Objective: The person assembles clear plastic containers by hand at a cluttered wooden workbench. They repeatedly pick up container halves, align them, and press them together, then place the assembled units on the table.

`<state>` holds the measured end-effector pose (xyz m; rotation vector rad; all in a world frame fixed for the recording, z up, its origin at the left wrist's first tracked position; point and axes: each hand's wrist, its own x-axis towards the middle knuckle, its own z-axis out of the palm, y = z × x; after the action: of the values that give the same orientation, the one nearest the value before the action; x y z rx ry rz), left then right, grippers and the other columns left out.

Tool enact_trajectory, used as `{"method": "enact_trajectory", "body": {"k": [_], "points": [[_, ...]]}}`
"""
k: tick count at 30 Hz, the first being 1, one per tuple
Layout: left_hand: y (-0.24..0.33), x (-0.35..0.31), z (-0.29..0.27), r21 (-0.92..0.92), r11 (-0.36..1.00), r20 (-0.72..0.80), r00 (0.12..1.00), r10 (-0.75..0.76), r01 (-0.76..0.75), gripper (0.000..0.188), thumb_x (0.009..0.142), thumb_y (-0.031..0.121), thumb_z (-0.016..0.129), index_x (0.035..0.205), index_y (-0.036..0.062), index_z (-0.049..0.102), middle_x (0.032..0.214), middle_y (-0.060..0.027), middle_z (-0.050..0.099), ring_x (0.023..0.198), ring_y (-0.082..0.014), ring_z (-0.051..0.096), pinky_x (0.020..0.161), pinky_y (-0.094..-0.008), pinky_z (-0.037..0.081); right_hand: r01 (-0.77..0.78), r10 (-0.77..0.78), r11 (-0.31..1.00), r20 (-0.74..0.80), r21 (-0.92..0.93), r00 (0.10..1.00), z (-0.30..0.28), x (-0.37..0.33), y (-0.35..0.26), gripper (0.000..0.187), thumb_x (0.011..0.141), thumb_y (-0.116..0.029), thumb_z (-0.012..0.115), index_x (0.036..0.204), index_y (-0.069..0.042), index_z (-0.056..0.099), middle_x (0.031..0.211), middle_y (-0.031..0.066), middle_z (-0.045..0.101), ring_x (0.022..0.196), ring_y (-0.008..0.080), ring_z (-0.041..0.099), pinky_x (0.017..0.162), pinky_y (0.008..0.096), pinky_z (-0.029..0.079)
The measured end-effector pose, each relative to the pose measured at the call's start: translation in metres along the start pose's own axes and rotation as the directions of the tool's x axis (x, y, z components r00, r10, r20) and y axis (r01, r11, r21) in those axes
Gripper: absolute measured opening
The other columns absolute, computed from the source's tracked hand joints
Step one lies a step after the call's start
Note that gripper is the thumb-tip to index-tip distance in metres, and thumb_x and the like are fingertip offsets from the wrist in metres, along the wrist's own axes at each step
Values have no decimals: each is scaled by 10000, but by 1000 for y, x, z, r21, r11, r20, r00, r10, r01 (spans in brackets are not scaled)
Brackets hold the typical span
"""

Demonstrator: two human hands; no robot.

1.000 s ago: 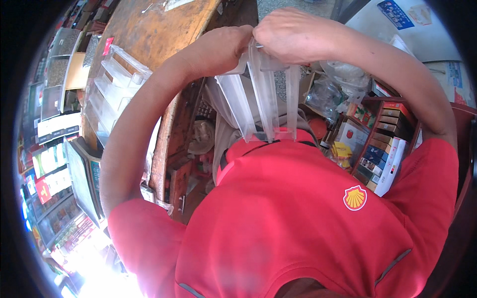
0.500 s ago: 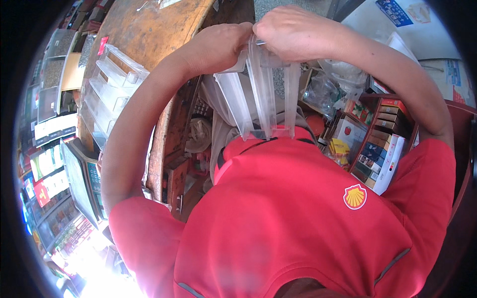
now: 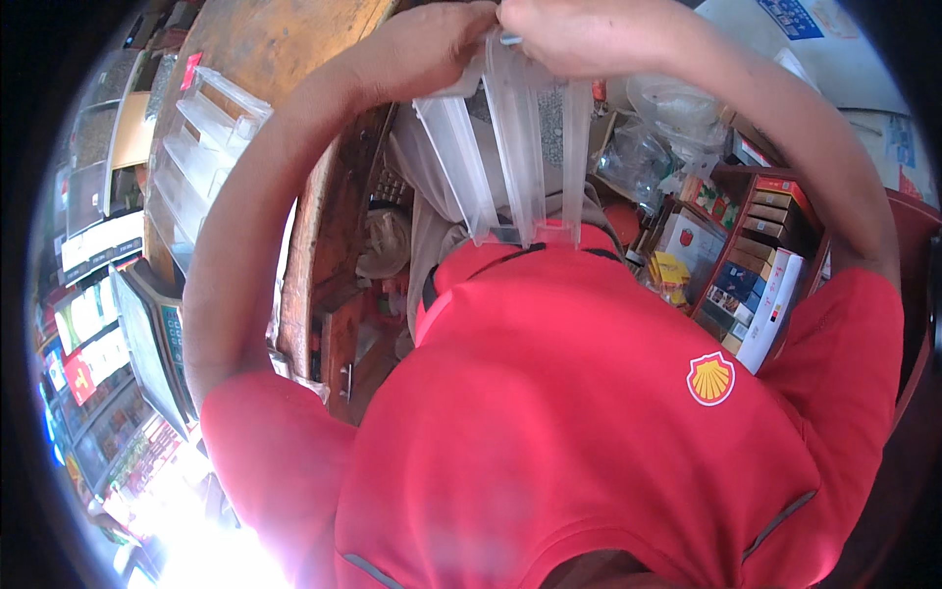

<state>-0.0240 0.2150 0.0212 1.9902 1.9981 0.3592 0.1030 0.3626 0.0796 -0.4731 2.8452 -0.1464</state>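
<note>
A clear plastic rack (image 3: 516, 147) with long upright dividers stands before me, its near end against the lower front of my red shirt (image 3: 530, 393). At its far end, near the picture's top edge, my left hand (image 3: 437, 47) is closed on the plastic with curled fingers. My right hand (image 3: 589, 37) meets it there, also closed, fingertips almost touching the left ones. Under the right fingers shows a small shiny sliver, too small to name. Both hands' fingertips are partly hidden or cut off by the top edge.
A worn wooden desk (image 3: 285, 44) lies at left, holding another clear tiered rack (image 3: 211, 137). A calculator-like device (image 3: 157, 324) stands nearer. At right, a dark red case (image 3: 775, 236) holds small boxes. Crumpled clear plastic bags (image 3: 638, 162) lie between.
Both hands have shifted farther from me, toward the top edge, still together at the rack's far end. The rack and shirt also appear slightly higher in the picture.
</note>
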Motion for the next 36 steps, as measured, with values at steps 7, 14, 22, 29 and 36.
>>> {"method": "enact_trajectory", "body": {"k": [7, 14, 22, 29, 36], "points": [[-29, -8, -15, -203, 951, 52, 973, -226, 232, 206, 823, 105, 572, 997, -5, 580, 883, -160, 625, 835, -280, 600, 764, -398, 481, -111, 437, 228, 0, 967, 899, 62, -21, 40, 448, 824, -232, 670, 1177, 32, 592, 1038, 168, 685, 966, 235, 654, 784, 362, 512], [-58, 8, 3, -363, 892, 138, 963, -233, 268, 284, 857, 123, 557, 1111, 0, 593, 1018, -149, 648, 958, -265, 601, 854, -378, 489, -34, 443, -306, 175, 951, 879, 247, -49, -59, 455, 868, -299, 701, 1209, -36, 554, 1135, 129, 666, 1061, 170, 623, 893, 321, 490], [1, -34, 19, -530, 830, -563, 661, -497, 173, 490, 861, 102, 667, 1301, -31, 499, 1237, -173, 614, 1147, -295, 606, 978, -373, 480, 153, 578, -413, 128, 898, 806, 247, -63, -27, 249, 898, -216, 609, 1051, -24, 566, 1042, 146, 679, 944, 218, 675, 805, 317, 532], [53, -63, 178, -872, 373, -102, 627, -772, 318, 642, 784, 40, 723, 1344, -59, 424, 1020, -134, 650, 954, -244, 653, 872, -362, 530, 224, 599, -394, 64, 892, 798, 236, -44, -25, 403, 905, -264, 630, 1176, 22, 544, 1049, 154, 671, 959, 223, 661, 807, 324, 535], [62, -71, 204, -965, -132, 244, 595, -766, 225, 526, 779, -56, 695, 1274, -51, 516, 928, -69, 628, 801, -158, 643, 787, -314, 543, 109, 567, -465, 201, 879, 799, 240, -48, -46, 608, 903, -305, 681, 1336, 34, 420, 1111, 156, 625, 931, 219, 660, 807, 319, 540]]}}
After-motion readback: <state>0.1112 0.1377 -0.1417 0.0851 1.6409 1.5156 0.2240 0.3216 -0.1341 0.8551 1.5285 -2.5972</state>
